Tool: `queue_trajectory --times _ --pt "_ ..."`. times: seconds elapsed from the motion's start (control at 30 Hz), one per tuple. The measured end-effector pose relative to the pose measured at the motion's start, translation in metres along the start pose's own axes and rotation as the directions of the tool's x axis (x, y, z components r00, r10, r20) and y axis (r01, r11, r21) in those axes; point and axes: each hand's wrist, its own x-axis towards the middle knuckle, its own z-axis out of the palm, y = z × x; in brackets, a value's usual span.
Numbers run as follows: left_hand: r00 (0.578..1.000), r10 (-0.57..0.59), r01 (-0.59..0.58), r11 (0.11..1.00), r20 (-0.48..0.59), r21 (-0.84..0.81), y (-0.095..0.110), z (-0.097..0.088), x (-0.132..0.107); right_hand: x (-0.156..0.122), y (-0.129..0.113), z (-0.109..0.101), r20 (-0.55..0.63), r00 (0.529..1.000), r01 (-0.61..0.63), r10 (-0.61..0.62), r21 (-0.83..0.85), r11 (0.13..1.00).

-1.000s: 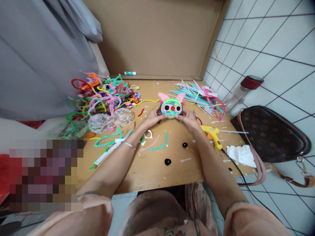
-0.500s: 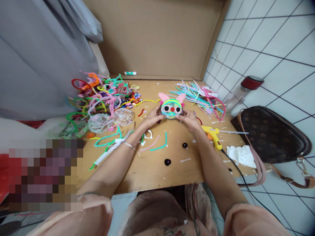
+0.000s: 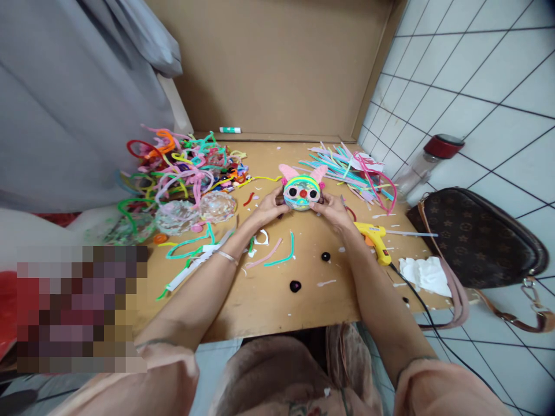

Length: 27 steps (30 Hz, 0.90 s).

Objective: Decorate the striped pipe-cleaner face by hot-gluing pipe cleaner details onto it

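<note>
A round craft face (image 3: 302, 192) with pink ears, two black eyes and a red nose stands upright on the cardboard table (image 3: 269, 294). My left hand (image 3: 269, 207) grips its left side and my right hand (image 3: 333, 209) grips its right side, fingers curled round it. A yellow glue gun (image 3: 373, 238) lies just right of my right wrist. Two loose black pompoms (image 3: 295, 285) lie on the table between my forearms.
A tangled pile of coloured pipe cleaners (image 3: 182, 164) and clear plastic balls (image 3: 217, 205) sits at the left. Straight pipe cleaners (image 3: 347, 167) lie at the back right. A brown handbag (image 3: 481, 237), a red-capped bottle (image 3: 427, 159) and a white tissue (image 3: 425, 273) are at the right.
The craft face has tilted very slightly in my hands. Both hands stay on it in the same place.
</note>
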Motion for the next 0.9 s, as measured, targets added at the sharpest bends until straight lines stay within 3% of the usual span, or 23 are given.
queue_trajectory --times 0.53,0.8,0.9 --pt "1.000 0.017 -0.016 1.000 0.005 -0.014 -0.008 -0.001 0.003 0.001 0.002 0.000 -0.004 1.000 0.009 -0.009 0.003 1.000" --pt "0.998 -0.001 0.003 1.000 -0.070 0.029 -0.016 -0.005 0.007 0.001 0.001 -0.002 0.006 1.000 -0.016 0.016 0.058 0.998" --pt "0.986 0.011 -0.008 1.000 -0.164 0.020 -0.017 -0.006 0.006 0.000 -0.003 -0.004 0.018 1.000 -0.023 0.022 0.056 0.998"
